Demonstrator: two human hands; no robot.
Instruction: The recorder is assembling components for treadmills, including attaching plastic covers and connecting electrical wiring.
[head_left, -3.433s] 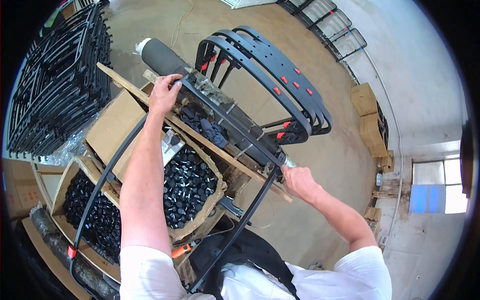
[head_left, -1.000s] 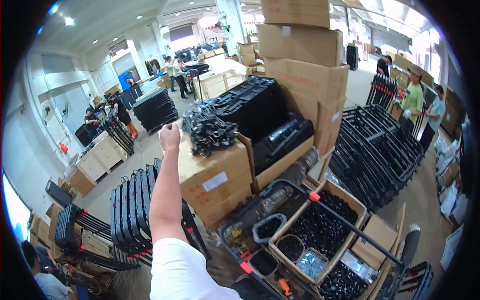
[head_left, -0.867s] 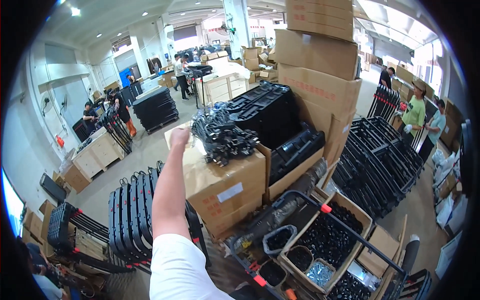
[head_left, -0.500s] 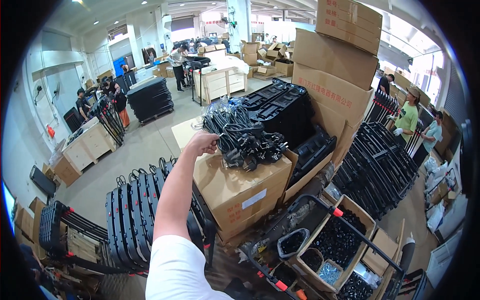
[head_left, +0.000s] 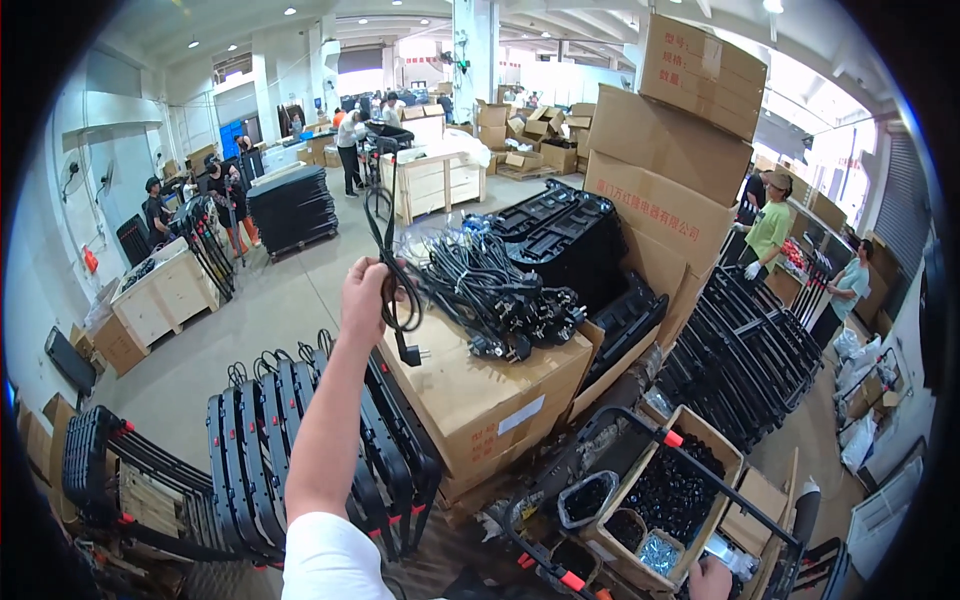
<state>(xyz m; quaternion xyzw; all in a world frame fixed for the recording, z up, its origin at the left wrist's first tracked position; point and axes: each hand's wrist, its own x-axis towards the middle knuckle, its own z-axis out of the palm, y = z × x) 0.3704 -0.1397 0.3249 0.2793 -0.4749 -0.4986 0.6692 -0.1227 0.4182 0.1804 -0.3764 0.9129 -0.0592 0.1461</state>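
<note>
My left hand point(head_left: 366, 300) is raised left of the large cardboard box point(head_left: 445, 400), closed around a looped black power cord point(head_left: 386, 240). Its plug point(head_left: 412, 354) dangles beneath my fingers. A tangled heap of similar power cords point(head_left: 500, 290) lies on top of that box, plugs toward the right. At the lower edge, my right hand point(head_left: 710, 578) is partly in view beside a clear plastic bag point(head_left: 735, 556) at the parts carton point(head_left: 690, 420); its fingers are hidden. The carton holds many small black parts, and a compartment of silvery screws point(head_left: 658, 552) shows in it.
Black frames point(head_left: 270, 440) stand in a row at lower left, more point(head_left: 745, 335) at right. Black plastic housings point(head_left: 565, 225) fill a tall open carton point(head_left: 660, 190) behind the cords. A black rail point(head_left: 640, 425) crosses the parts carton. People work at left, right and back.
My left hand has lifted a power cord off the heap and moved left with it. My right hand has come into view at the lower right. The view has shifted slightly.
</note>
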